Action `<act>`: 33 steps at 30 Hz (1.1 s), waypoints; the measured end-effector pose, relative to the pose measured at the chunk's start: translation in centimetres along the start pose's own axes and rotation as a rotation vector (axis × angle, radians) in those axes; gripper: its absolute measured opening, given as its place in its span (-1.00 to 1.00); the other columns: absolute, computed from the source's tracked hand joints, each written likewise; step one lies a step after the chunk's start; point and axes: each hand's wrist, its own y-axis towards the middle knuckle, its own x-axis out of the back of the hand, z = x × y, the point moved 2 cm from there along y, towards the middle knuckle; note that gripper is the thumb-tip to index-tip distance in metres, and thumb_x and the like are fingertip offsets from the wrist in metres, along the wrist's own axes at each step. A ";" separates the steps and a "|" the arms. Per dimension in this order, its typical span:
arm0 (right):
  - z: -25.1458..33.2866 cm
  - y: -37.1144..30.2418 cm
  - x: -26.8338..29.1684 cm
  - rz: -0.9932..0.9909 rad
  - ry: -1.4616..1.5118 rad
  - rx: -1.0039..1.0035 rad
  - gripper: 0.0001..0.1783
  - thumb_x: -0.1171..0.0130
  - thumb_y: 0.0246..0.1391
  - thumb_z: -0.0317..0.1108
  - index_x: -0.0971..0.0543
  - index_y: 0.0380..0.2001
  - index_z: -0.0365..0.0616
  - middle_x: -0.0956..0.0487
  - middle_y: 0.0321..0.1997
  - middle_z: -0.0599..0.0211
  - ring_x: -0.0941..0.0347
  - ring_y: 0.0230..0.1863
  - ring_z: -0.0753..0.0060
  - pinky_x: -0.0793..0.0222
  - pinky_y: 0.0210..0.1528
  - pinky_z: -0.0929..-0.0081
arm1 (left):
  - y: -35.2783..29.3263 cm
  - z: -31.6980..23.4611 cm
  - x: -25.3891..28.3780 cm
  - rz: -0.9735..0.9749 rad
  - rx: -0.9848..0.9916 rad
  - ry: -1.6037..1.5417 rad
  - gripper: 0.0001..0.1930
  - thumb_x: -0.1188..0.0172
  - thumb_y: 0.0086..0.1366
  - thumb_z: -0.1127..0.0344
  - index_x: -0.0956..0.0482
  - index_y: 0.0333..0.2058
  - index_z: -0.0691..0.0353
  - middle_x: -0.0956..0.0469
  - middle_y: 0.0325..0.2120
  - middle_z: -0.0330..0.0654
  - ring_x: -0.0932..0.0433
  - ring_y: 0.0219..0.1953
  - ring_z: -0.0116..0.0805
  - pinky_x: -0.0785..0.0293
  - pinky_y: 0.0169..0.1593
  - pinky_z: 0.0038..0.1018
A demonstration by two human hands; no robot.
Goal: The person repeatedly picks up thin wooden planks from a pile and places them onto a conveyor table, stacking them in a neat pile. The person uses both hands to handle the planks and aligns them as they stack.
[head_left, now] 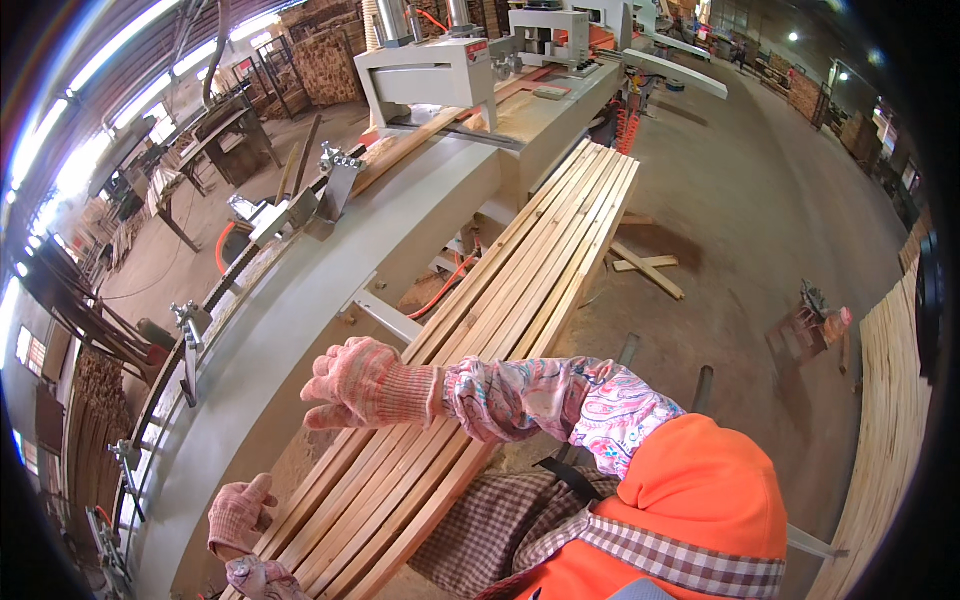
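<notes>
1. Right hand (365, 388): pink-and-white knit glove, over the left edge of the strips, about midway along the run. Fingers bent in toward the palm, thumb sticking out below them with a small gap. Palm side hidden; cannot tell if it grips anything or rests on the wood.
2. Left hand (240, 513): matching glove, lower left, just beside the near end of the strips. Thumb raised, fingers partly curled. Inner side mostly hidden; hold or contact cannot be told.
3. Wooden strips (490, 330): long, pale, laid side by side, running diagonally from bottom left to upper centre. Located between the grey machine bed and the person, under the right forearm. Narrow dark gaps between some strips.
4. Machine bed (400, 200): left of the strips, metal clamps (340, 182) along its far edge; white machine head (430, 75) at the upper end.
5. Floral sleeve (535, 395) on the right arm, crossing above the strips. Orange garment (715, 490) and checked apron (490, 525) at lower right of the strips.
6. Loose wood pieces (650, 270) on the floor, right of the strips. Larger wood stack (885, 410) at far right.
</notes>
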 end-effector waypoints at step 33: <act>2.5 0.9 1.4 0.861 -0.019 -0.142 -0.41 0.04 0.14 0.22 -0.70 -0.26 -0.07 -0.69 -0.28 0.25 -0.62 -0.16 0.21 -0.54 -0.18 0.16 | -13.8 0.4 -10.2 -0.816 -0.864 0.519 0.02 -0.30 0.00 -0.27 -0.03 0.40 -0.18 0.00 0.38 0.08 -0.08 0.37 0.13 -0.06 0.33 0.17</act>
